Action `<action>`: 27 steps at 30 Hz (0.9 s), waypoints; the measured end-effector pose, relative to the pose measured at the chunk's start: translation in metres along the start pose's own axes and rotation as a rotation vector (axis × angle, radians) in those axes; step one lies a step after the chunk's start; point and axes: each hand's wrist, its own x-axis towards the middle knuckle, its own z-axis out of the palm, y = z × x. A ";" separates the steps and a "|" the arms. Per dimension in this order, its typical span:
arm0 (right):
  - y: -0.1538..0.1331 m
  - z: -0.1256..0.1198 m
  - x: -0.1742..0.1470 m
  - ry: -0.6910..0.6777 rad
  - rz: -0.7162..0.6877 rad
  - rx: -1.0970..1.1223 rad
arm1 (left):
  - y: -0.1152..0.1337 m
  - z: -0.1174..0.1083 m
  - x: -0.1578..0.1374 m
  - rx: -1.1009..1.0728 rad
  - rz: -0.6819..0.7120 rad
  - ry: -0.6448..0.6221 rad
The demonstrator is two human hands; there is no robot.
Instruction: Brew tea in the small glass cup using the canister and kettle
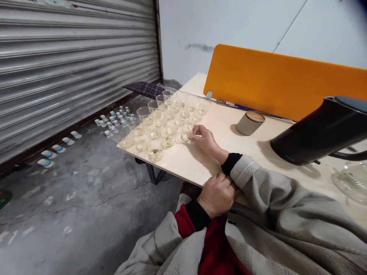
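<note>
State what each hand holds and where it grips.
Right hand pinches a clear cup at its rim. Left hand grips the right sleeve cuff.

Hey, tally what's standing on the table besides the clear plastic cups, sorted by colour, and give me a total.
Black: 1, the kettle
Grey with a tan lid: 1, the round canister
Clear glass: 1, the dish at the right edge
Orange: 1, the divider panel
Total: 4

Bare table (218, 126) lies open between the cups (163, 122) at left and the canister (250, 123), kettle (318, 131) and far orange divider (286, 82).
</note>
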 end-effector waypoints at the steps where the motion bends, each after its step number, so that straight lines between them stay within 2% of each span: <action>1: 0.001 0.000 0.001 -0.003 0.000 0.017 | 0.000 0.000 0.000 0.000 -0.003 0.002; 9: 0.005 0.001 0.005 -0.049 0.035 0.125 | 0.000 -0.001 -0.001 0.010 -0.016 -0.029; 17: 0.005 -0.011 0.002 0.007 0.033 -0.083 | -0.001 -0.003 0.000 0.029 -0.010 0.002; 22: -0.023 -0.052 -0.028 -0.023 0.052 -0.193 | -0.003 -0.003 -0.003 0.041 -0.002 0.066; 24: -0.037 -0.078 -0.054 -0.007 0.036 -0.220 | -0.005 -0.002 -0.003 0.038 0.001 0.115; 27: -0.051 -0.122 -0.107 0.051 0.045 -0.243 | -0.007 -0.003 -0.001 0.044 0.008 0.115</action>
